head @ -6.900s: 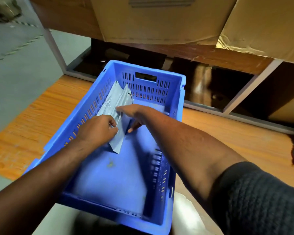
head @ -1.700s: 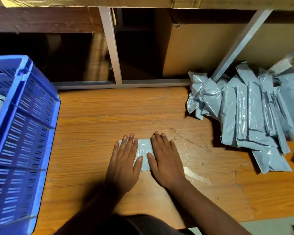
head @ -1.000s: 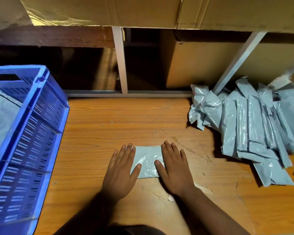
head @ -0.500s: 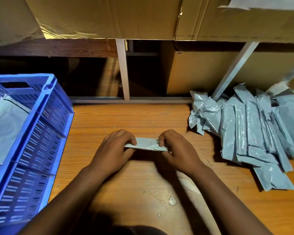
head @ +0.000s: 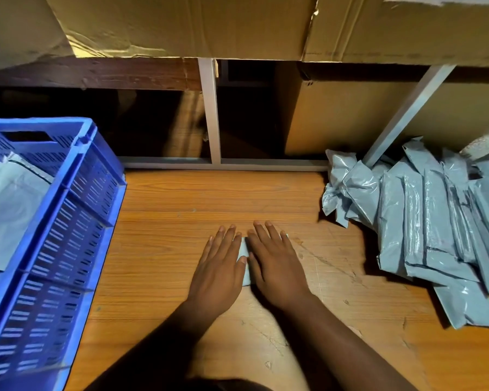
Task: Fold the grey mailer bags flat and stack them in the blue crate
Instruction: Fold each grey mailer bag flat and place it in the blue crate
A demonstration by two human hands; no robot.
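Cardboard boxes (head: 181, 24) overhang a wooden table (head: 209, 193). One blue crate (head: 68, 221) stands at its left edge, at least one flat grey bag inside (head: 9, 210). On the right lies a pile (head: 424, 230) of unfolded bags — too overlapped to count. Between them, the left hand (head: 218, 269) and right hand (head: 277, 266) press one folded bag (head: 244, 266) flat, fingers straight. This looks like the creasing step — next, pinch it up and carry it left into the crate.

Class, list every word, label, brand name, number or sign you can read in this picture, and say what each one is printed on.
None: no readable text shows on the cardboard boxes, the blue crate, the pile of grey mailer bags or the folded mailer under both hands.
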